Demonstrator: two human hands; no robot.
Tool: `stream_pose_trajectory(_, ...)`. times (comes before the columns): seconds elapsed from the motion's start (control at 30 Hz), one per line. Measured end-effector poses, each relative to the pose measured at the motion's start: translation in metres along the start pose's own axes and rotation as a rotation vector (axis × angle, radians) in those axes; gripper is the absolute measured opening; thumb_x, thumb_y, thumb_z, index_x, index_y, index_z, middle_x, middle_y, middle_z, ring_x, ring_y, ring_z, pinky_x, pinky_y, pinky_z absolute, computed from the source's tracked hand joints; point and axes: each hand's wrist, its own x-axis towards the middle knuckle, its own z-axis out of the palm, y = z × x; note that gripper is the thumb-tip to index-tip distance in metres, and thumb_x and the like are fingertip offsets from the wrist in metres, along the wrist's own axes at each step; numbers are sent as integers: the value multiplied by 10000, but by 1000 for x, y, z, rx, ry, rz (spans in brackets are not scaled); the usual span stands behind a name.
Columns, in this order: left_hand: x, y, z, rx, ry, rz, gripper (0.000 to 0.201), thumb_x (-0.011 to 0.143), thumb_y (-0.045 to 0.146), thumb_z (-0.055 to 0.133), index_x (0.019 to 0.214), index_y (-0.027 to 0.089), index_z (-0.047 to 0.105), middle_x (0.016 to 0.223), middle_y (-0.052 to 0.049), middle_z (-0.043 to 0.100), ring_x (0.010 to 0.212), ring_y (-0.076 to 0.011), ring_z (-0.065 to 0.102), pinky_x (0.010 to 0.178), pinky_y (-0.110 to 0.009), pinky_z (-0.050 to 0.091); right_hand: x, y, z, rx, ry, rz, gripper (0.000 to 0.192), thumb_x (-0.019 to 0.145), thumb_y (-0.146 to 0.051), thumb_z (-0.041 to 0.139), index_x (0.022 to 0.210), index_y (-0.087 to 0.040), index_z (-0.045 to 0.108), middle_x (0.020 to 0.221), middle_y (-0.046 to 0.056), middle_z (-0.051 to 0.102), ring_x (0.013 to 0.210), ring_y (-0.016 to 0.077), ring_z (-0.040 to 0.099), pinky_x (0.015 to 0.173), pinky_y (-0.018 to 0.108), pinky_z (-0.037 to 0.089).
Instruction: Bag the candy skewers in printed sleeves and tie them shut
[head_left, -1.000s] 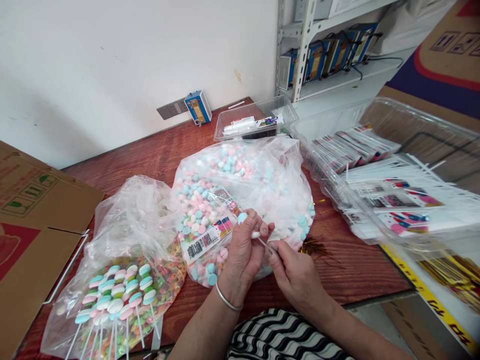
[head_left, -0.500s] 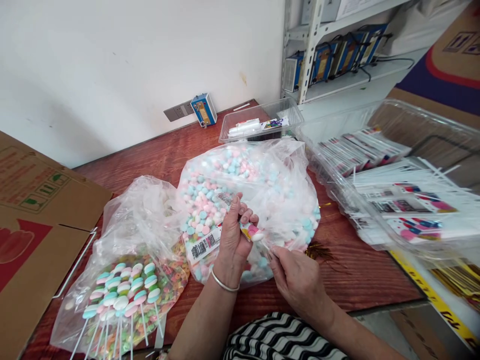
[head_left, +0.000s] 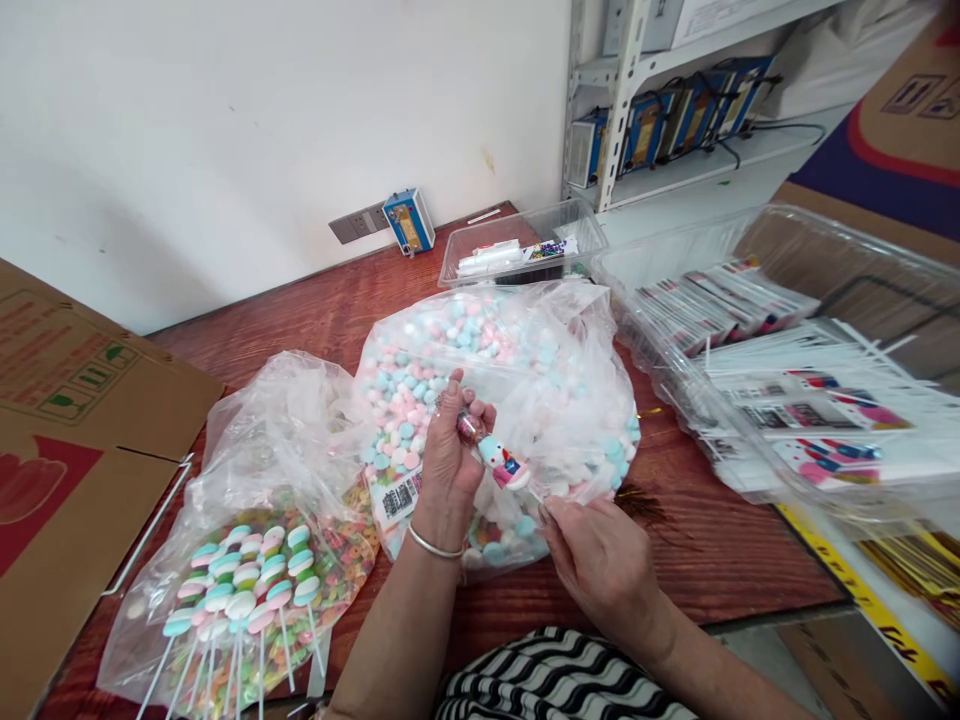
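Observation:
My left hand (head_left: 450, 465) is closed around a clear printed candy wrapper (head_left: 501, 460), with white and coloured print and part of a marshmallow skewer showing past the fingers. The wrapper tilts down toward my right hand (head_left: 600, 560), which pinches the thin white stick (head_left: 538, 498) at its lower end. Under both hands lies a large clear bag of pink, white and blue marshmallows (head_left: 405, 400). A flat printed wrapper (head_left: 399, 498) rests on that bag beside my left wrist.
Finished-looking marshmallow skewers (head_left: 244, 575) lie on a bag of gummy rings (head_left: 352, 540) at left. A clear tray (head_left: 697, 380) holding wrappers and sticks stands at right, a smaller tray (head_left: 454, 255) behind. Cardboard boxes (head_left: 150, 420) flank the table; a blue device (head_left: 409, 222) sits by the wall.
My left hand has shifted slightly up and left, away from the right. More of the printed wrapper shows beyond its fingers. My right hand has barely moved.

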Motion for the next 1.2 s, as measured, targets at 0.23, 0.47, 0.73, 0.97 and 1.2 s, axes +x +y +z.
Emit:
stream_pose_trajectory(0.23,-17,-22,5,-123,30,-226,145,913,274,599,977,143,602,625,78,403,431,4,382,429,-122,355,4,-4,8,-19,33,22,108,908,-125,559,1009,-125,598,637,51,651,550,185,584,588,337,449)
stream_pose_trajectory(0.47,-24,-28,1,-24,-46,-137,195,886,336,631,954,153,617,611,77,429,456,-22,419,553,-179,464,11,-6,7,523,-95,494,168,955,-271,499,922,-163,622,680,29,619,588,153,553,560,274,421)
stream_pose_trajectory(0.73,-27,-27,-4,-6,-173,-205,177,867,318,656,946,162,629,595,90,442,484,-29,442,796,-286,528,18,-8,0,1280,-258,1026,291,928,-440,510,771,-195,525,514,-101,333,402,66,228,401,200,222)
stream_pose_trajectory(0.97,-23,-25,6,122,10,-162,223,801,257,722,976,157,626,670,63,512,522,-35,492,666,-219,492,12,-2,4,404,-84,425,255,924,-272,540,689,-188,593,595,17,565,571,138,494,605,271,385)
stream_pose_trajectory(1.2,-21,-16,5,-20,-214,-115,294,802,406,712,961,172,634,649,69,475,513,-37,461,668,-233,494,12,-6,-9,1866,-514,1207,323,925,-485,534,843,-179,593,432,-144,267,315,34,96,327,178,171)
